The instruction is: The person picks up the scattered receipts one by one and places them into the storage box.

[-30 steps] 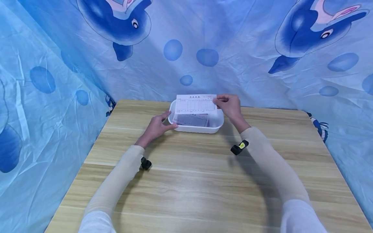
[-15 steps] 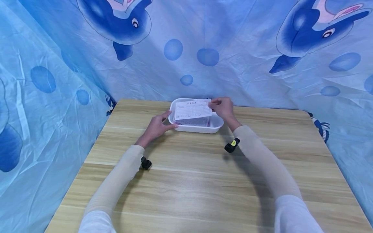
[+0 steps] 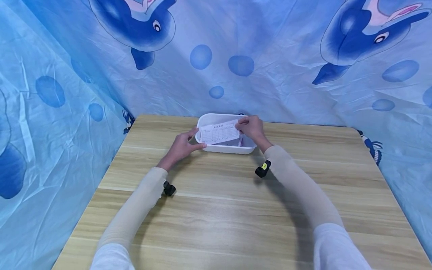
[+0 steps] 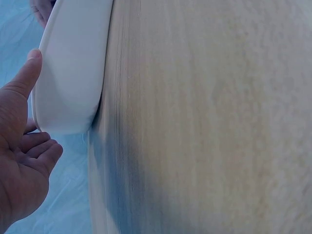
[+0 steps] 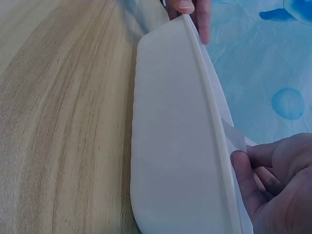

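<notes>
Blue cloth printed with cartoon dolphins (image 3: pixel 140 26) and round bubbles hangs behind and to both sides of a pale wood-grain table (image 3: pixel 233 210).

White plastic tub (image 3: pixel 225 148), shallow, rounded corners, stands near the far edge of the table, about centre. Its outer wall shows plain white in both wrist views (image 4: pixel 73 73) (image 5: pixel 175 146); no mark or label on it.

Contents: a pinkish sheet (image 3: pixel 240 141) lies low inside, mostly covered; only a sliver shows at the right. Above it, a white form sheet (image 3: pixel 219 134) sits tilted over the tub's opening, its left end close to the left rim.

Writing: the white sheet carries a printed heading and a ruled grid of rows and columns. Characters too small to read from the head view.

Right hand (image 3: pixel 251 127): thumb and fingers pinch the right edge of the white sheet, over the right part of the tub. The right wrist view shows the fingers (image 5: pixel 258 180) curled together against a thin paper edge at the rim.

Left hand (image 3: pixel 182 145): rests against the tub's left end, thumb laid along the near wall, fingers up at the rim. In the left wrist view the thumb (image 4: pixel 24 78) is straight and touches the tub wall, the other fingers loosely bent and close together.

Both forearms wear beige sleeves (image 3: pixel 135 210), each with a small black device at the wrist (image 3: pixel 168 189); the right one shows a yellow spot (image 3: pixel 264 165).
</notes>
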A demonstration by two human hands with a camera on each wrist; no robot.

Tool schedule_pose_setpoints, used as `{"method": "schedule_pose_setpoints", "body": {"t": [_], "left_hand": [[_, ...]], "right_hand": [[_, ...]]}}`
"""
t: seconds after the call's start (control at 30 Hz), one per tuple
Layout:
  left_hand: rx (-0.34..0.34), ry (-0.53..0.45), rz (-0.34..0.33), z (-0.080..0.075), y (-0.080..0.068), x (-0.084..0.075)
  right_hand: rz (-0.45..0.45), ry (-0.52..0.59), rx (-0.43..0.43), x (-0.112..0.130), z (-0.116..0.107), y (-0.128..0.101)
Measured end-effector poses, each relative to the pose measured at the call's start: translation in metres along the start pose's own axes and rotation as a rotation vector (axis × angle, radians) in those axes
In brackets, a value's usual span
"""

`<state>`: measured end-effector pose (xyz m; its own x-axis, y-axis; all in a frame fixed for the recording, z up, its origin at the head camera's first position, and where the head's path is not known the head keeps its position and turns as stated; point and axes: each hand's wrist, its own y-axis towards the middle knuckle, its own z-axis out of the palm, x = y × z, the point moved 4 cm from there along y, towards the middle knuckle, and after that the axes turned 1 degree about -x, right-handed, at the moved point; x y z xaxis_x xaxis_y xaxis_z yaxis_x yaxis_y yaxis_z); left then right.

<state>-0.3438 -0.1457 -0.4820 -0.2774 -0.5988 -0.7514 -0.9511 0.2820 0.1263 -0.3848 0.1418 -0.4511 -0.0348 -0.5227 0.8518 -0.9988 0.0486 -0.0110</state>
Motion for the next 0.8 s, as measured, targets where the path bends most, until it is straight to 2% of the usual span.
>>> {"method": "schedule_pose_setpoints", "body": {"t": [0.33,0.5,0.6,0.8], "left_hand": [[0.008,-0.02,-0.007,0.002,0.002,0.0],[0.01,-0.014,-0.007,0.002,0.003,0.001],[0.013,-0.005,-0.008,0.002,0.003,0.001],[0.031,0.005,-0.005,0.0,0.002,0.0]], "right_hand": [[-0.047,-0.093,-0.026,0.001,-0.002,0.0],[-0.025,-0.042,-0.042,0.0,-0.016,-0.001],[-0.047,-0.003,-0.061,0.002,-0.028,-0.004],[-0.085,0.157,-0.104,0.006,-0.06,-0.019]]}}
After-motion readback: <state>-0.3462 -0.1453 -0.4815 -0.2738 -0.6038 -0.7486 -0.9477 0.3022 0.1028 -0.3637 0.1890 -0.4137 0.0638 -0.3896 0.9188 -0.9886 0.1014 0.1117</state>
